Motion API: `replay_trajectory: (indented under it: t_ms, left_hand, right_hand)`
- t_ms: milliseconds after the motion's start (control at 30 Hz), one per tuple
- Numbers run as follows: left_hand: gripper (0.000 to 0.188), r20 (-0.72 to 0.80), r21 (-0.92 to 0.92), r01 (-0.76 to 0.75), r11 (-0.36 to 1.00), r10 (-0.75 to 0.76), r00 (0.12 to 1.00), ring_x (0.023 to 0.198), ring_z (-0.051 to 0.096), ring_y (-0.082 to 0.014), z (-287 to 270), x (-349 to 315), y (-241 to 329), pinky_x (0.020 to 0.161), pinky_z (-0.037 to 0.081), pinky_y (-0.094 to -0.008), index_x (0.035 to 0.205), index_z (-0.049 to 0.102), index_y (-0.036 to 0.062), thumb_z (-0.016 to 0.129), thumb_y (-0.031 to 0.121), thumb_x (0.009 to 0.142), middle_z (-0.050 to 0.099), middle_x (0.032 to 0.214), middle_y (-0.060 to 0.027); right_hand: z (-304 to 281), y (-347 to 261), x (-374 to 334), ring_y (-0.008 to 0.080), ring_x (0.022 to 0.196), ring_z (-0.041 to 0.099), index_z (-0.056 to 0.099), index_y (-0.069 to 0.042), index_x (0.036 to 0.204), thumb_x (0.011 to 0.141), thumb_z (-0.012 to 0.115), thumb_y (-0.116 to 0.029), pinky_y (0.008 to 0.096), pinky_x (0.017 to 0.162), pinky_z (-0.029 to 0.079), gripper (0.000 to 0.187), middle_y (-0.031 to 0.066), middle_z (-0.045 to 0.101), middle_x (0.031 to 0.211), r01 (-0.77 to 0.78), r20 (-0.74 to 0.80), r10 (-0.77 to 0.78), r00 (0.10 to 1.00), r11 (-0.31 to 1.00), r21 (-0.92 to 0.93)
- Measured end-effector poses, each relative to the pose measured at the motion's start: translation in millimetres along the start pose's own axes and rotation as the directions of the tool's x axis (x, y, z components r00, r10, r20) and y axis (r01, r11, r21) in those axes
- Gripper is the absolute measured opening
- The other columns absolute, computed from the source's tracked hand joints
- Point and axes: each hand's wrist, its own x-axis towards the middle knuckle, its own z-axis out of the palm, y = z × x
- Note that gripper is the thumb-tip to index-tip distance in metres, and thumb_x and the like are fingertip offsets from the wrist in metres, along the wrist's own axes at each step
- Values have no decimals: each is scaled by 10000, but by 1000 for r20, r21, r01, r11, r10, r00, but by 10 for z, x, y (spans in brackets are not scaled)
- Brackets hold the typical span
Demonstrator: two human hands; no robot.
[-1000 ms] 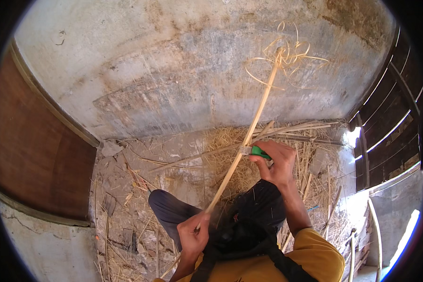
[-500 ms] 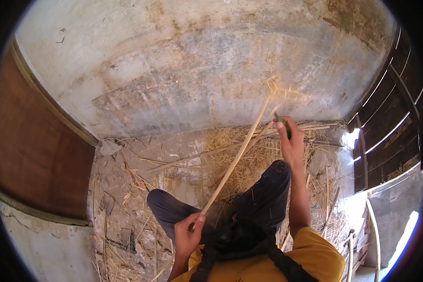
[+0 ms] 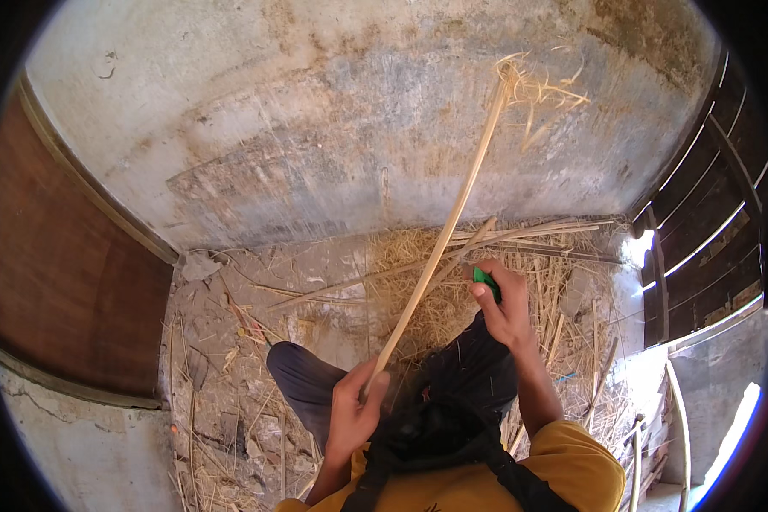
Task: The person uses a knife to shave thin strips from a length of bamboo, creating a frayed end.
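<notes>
My left hand [image 3: 356, 408] is closed round the lower end of a long pale strip of wood or bamboo [image 3: 454, 218]. The strip slants up and away to the right, and thin curled shavings [image 3: 542, 92] hang from its far tip. In my right hand [image 3: 505, 309], just right of the strip and apart from it, is a small knife with a green handle [image 3: 486, 282]. Fingers hide most of the handle, and its short dark blade is barely visible.
Loose shavings [image 3: 401, 252] and several long sticks [image 3: 520, 232] litter the floor before my knees. A stained wall [image 3: 316, 119] rises in front. There is a brown panel [image 3: 77, 247] at left and dark slatted boards [image 3: 708, 230] at right.
The strip's far tip has swung upward and its shavings show more clearly. My right hand with the knife has come down toward me and slightly left; my left hand has shifted a little right.
</notes>
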Motion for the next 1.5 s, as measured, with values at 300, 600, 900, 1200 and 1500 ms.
replay_trajectory:
  t_ms: [300,600,900,1200,1500]
  left_hand:
    - [336,25,-80,56,995,-54,998,888,680,-136,41,150,164,813,525,-303,1385,606,-52,614,91,1081,762,1000,-140]
    - [232,-19,-115,-6,993,4,1000,928,713,-167,101,206,178,858,542,-314,1285,545,-41,608,66,1089,764,998,-144]
    - [204,-18,-102,38,994,-40,999,952,704,-190,122,177,215,870,538,-338,1262,528,-31,592,72,1098,746,1039,-174]
    - [203,-57,11,-6,1000,6,998,868,694,-383,166,131,210,820,526,-429,1253,501,-29,577,85,1102,694,1010,-250]
    - [155,-117,137,-63,989,79,990,790,605,-227,203,104,245,734,490,-380,1196,496,-1,518,142,1142,645,905,-160]
  right_hand:
    - [312,-171,-151,287,648,667,732,-15,1049,886,865,-223,367,608,525,295,117,707,829,272,61,-277,959,960,69]
    - [425,-260,-255,283,743,741,761,-110,1082,832,894,-289,387,644,574,335,55,755,893,309,189,-304,934,951,6]
    - [456,-284,-248,263,643,700,785,-74,1087,806,925,-294,362,575,522,383,60,747,826,359,158,-356,921,933,12]
    - [418,-411,-251,252,615,694,792,-90,1048,797,923,-320,351,561,521,365,39,723,772,349,135,-335,933,931,-105]
    - [417,-433,-231,195,588,679,784,-151,1018,826,889,-377,335,535,510,315,-16,704,757,372,95,-360,928,905,-206]
